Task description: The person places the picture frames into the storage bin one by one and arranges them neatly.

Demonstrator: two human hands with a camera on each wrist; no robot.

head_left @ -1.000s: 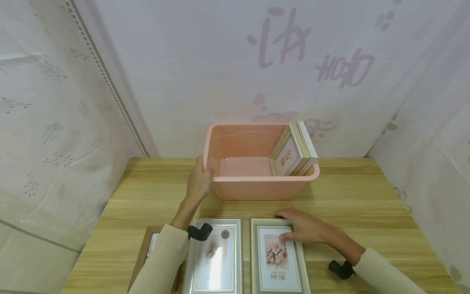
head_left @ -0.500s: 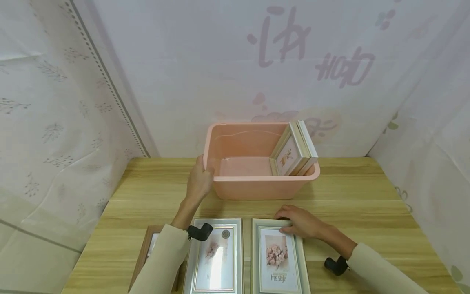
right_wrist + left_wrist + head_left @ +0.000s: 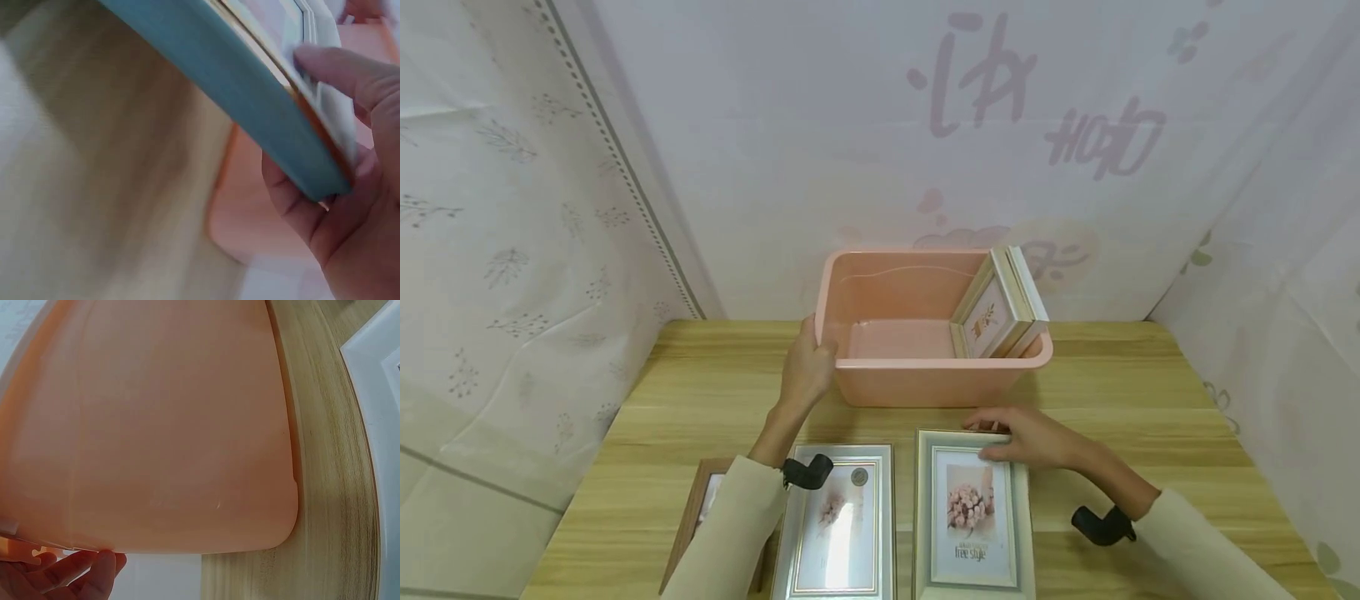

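Observation:
My left hand (image 3: 807,367) holds the left rim of a pink plastic bin (image 3: 925,385); in the left wrist view its curled fingers (image 3: 94,575) show at the bin's edge. With the thumb on its front and fingers behind, my right hand (image 3: 1033,437) grips the far edge of a pale green picture frame (image 3: 973,508) with a flower print. That edge is raised off the table, as the right wrist view of the frame's side (image 3: 250,112) shows. Several light-coloured picture frames (image 3: 1000,312) stand leaning at the right end inside the bin.
A silver picture frame (image 3: 842,525) lies flat left of the pale green one. A brown wooden frame (image 3: 688,525) is partly hidden under my left sleeve (image 3: 730,525). Behind the wooden table (image 3: 1112,383) hangs a printed cloth (image 3: 775,167).
My right hand has taken hold of the pale green frame's far edge and lifted it, shifting the frame slightly toward the bin. The left hand and bin stay in place.

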